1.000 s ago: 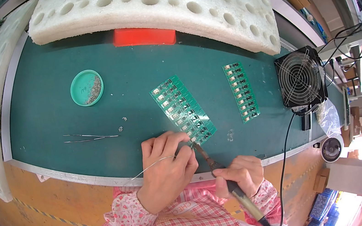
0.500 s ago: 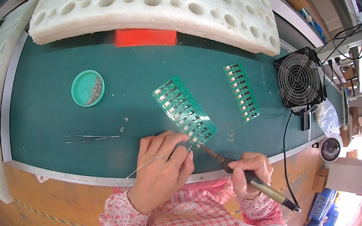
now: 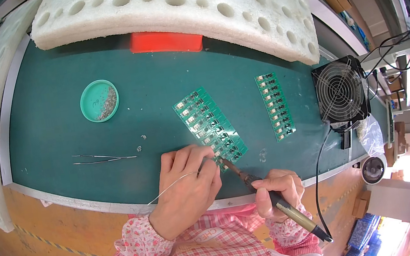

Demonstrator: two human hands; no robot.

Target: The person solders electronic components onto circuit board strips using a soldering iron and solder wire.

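Note:
A green circuit board panel (image 3: 210, 122) with rows of small parts lies tilted on the mat. Over its near end, my left hand (image 3: 186, 191) is closed around a thin solder wire (image 3: 171, 185), whose tail loops back past the wrist. The fingertips rest by the board's near left edge. My right hand (image 3: 283, 190) grips a soldering iron (image 3: 298, 215) like a pen, its tip at the near end of the board close to the left fingers. Whether tip and wire touch is too small to tell.
A second circuit board panel (image 3: 275, 107) lies to the right, near a black fan (image 3: 338, 89). Tweezers (image 3: 104, 157) and a green dish (image 3: 86, 92) of small metal bits lie left. White foam blocks (image 3: 163, 16) and a red box (image 3: 164, 42) stand at the back.
The soldering iron and my right hand have shifted slightly left, the tip a little farther up the board. My left hand has moved slightly to the right, still holding the solder wire.

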